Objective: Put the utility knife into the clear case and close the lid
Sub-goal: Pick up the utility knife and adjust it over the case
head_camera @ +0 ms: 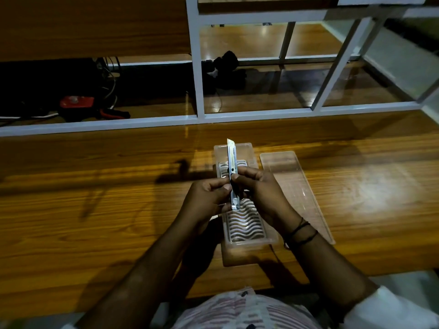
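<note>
A silver utility knife is held upright-ish above the table, its blade tip sticking out at the far end. My left hand grips its lower body from the left. My right hand pinches it from the right, thumb near the black slider. Under both hands lies the open clear case, long and narrow, with a wavy ribbed insert on its floor. The case's clear lid lies flat on the table just right of it, detached.
The wooden table stretches left and right. Behind it runs a white metal frame with a lower shelf holding a red tool, cables and a black object. The table's near edge is by my body.
</note>
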The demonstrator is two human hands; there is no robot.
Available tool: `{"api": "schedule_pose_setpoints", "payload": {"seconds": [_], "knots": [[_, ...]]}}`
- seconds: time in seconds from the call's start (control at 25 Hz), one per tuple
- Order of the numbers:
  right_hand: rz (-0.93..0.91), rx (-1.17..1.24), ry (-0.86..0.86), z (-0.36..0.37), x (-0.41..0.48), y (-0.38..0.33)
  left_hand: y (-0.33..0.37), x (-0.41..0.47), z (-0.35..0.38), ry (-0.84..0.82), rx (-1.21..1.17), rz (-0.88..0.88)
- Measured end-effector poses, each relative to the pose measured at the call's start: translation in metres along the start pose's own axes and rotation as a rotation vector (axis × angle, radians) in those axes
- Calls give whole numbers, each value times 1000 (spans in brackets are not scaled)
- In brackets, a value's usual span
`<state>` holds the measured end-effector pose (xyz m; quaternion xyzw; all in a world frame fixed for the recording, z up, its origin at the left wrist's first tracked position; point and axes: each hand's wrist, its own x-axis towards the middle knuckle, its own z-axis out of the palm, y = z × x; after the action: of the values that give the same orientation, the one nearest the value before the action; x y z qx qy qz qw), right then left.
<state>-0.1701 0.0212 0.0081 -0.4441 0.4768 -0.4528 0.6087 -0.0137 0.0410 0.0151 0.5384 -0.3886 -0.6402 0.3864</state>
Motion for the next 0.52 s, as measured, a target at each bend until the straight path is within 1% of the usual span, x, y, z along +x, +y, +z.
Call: {"api": "schedule_pose_setpoints", "payload": {"seconds": [0.28, 0.52], "knots": [[37, 3, 3, -3, -11, 3, -2, 5, 5, 9, -32, -13], [57, 56, -23, -2, -21, 3, -1, 8, 7, 45, -54, -43]]}}
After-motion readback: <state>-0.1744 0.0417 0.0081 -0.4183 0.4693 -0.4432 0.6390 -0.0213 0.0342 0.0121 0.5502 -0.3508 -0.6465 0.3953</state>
